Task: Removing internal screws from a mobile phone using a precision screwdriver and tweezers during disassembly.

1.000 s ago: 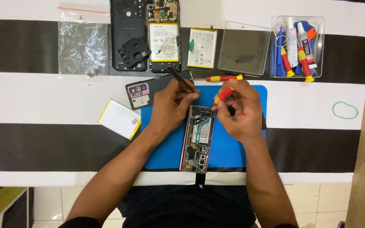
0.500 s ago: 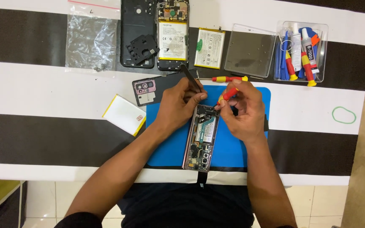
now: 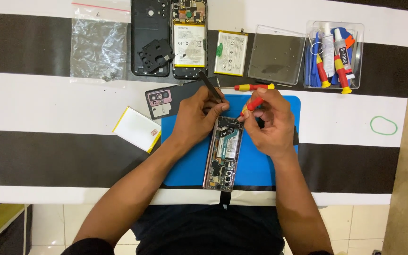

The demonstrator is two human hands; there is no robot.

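Opened phone on blue mat, top end under both hands.
Right hand fingers pinch red-yellow screwdriver (tip at phone's top edge); left hand fingers clamp black tweezers.

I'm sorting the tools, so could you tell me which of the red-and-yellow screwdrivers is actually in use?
The screwdriver in the right hand, tip at the opened phone. Another lies loose on the table; the rest sit in the clear tray.

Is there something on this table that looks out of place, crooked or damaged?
Nothing looks spilled or broken. The opened phone hangs a little over the table's near edge. A green rubber band lies alone at the right. The left hand holds tweezers; the right hand holds a screwdriver.
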